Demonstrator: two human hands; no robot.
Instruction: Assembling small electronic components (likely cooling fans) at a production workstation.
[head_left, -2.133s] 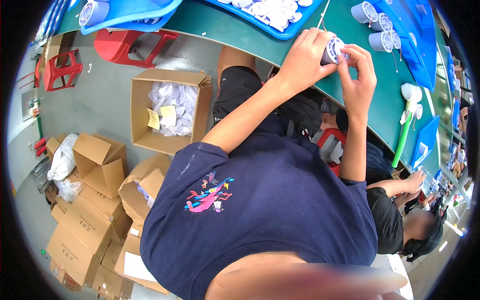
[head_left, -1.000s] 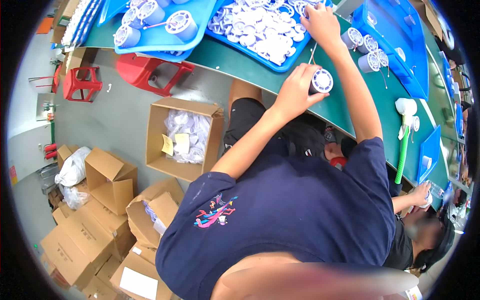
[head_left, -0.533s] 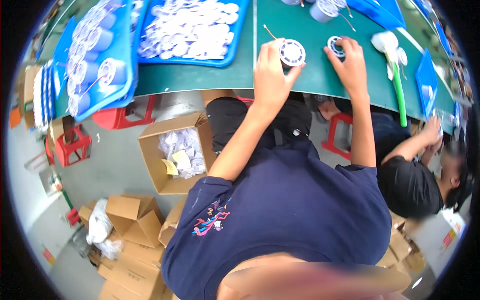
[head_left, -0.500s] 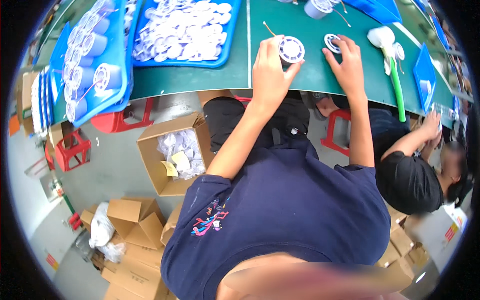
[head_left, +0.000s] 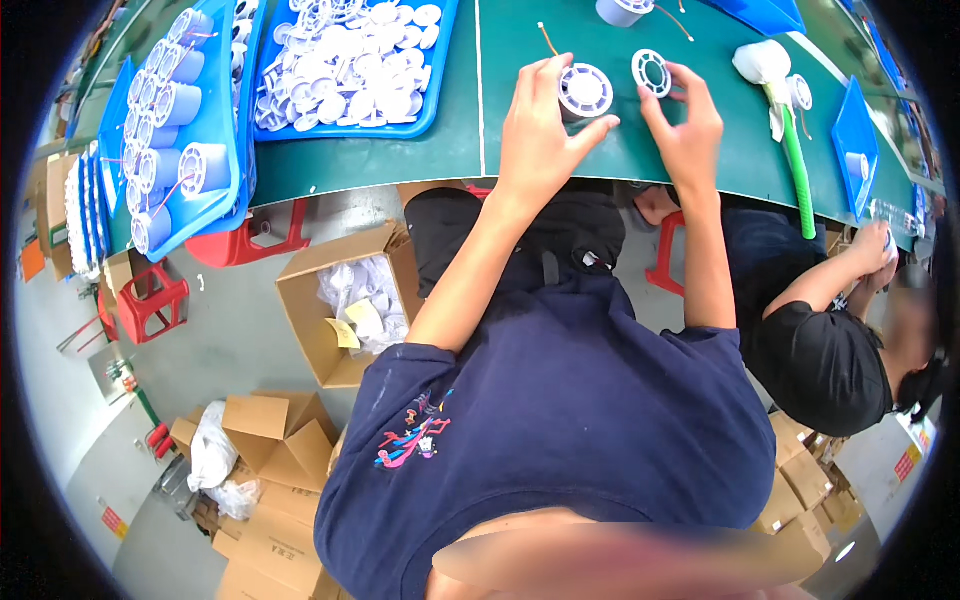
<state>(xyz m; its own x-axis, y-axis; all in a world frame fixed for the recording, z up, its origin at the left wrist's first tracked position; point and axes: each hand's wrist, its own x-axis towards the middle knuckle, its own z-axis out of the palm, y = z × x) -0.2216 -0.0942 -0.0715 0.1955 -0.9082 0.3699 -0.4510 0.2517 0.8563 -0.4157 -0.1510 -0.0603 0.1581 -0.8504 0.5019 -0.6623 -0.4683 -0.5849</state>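
Observation:
My left hand (head_left: 540, 130) grips a white round housing (head_left: 585, 92) by its sides, thumb on the right and fingers on the left. Slots ring the housing's top, and a thin orange-brown wire (head_left: 548, 40) sticks up behind my fingers. To the right, my right hand (head_left: 690, 128) pinches a white slotted ring (head_left: 652, 74) between thumb and fingers. The ring is tilted, with green showing through its middle. A small gap separates the two parts, both over the green tabletop (head_left: 530, 35).
Left of me, a blue tray (head_left: 432, 112) is heaped with white disc parts, beside another blue tray (head_left: 236, 190) of white cylinders. On the right lies a white-headed mallet (head_left: 768, 68) with a green handle. A co-worker (head_left: 825, 350) sits there. An open carton (head_left: 305, 330) stands below.
My right hand has raised the slotted ring from near the tabletop and tilted it, shifting it slightly left towards the housing. My left hand still holds the housing. The whole view has moved slightly.

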